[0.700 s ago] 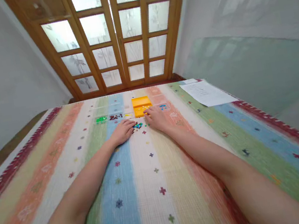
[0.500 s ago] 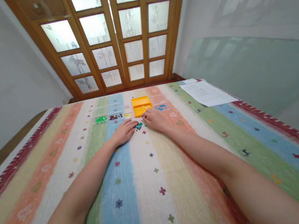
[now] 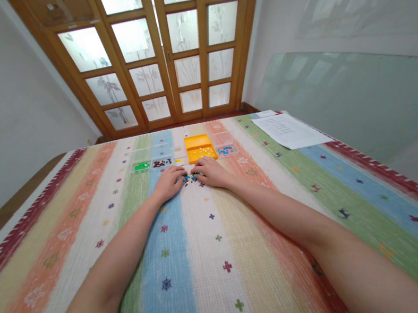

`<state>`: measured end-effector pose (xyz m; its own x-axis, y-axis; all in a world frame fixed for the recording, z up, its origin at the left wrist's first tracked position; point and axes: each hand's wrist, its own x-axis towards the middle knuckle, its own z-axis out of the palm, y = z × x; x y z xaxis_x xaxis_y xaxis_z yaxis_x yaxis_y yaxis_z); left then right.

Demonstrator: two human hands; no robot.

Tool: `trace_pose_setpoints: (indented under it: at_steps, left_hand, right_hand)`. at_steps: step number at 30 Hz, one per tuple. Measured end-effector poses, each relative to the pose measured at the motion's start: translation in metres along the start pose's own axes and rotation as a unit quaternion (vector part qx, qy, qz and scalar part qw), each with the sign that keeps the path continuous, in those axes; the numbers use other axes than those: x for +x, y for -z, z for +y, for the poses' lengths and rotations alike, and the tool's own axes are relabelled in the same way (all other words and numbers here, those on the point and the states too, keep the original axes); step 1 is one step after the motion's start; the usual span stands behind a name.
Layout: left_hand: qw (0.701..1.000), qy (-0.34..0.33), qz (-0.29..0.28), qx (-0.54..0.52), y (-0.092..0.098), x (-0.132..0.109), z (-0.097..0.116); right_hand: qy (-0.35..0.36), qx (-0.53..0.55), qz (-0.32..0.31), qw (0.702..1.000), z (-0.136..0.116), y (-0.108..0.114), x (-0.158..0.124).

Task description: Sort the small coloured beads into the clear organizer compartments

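Note:
A small heap of tiny mixed pieces (image 3: 190, 179), mostly blue with some green and dark ones, lies on the striped tablecloth; they are too small to name more exactly. My left hand (image 3: 170, 182) rests palm down at its left side, thumb and fingers apart at the heap's edge. From the other side my right hand (image 3: 212, 172) reaches over the heap, its fingers bent a little and apart from the thumb. Part of the heap is hidden under both sets of fingertips. Just beyond my right hand stands an open orange case (image 3: 198, 141) with white pieces inside.
Left of the orange case, clear boxes hold green pieces (image 3: 141, 166), dark red-brown pieces (image 3: 162, 163) and a few yellow pieces (image 3: 179, 160). Blue pieces (image 3: 226, 151) sit in a clear box on its right. Printed paper (image 3: 289, 130) lies at the table's far right.
Both hands have shifted slightly left, and my right hand's fingers have drawn back toward me from the orange case. The heap lies a little further left and more spread.

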<state>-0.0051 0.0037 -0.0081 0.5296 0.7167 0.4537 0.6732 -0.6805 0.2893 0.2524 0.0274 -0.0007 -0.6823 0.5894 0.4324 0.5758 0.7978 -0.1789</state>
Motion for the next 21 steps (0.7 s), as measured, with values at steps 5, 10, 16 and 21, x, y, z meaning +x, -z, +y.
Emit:
trace_pose_setpoints:
  at_steps: [5,10,16,21]
  left_hand:
    - [1.000,0.000,0.002,-0.002,0.0010,-0.0002,0.0005]
    - [1.000,0.001,-0.006,0.000,0.0023,0.0001,0.0014]
    - [1.000,0.001,-0.007,-0.001,0.0030,0.0007,0.0023]
    - [1.000,0.002,-0.010,-0.001,0.0035,0.0011,0.0034]
  right_hand:
    - [-0.007,0.016,0.003,1.000,0.0026,0.0033,-0.0013]
    - [-0.012,0.027,0.006,1.000,0.0054,0.0045,-0.0027]
    - [-0.008,0.059,0.004,0.998,0.0069,0.0056,-0.0037]
    - [0.000,0.051,0.005,0.999,0.0079,0.0094,-0.0048]
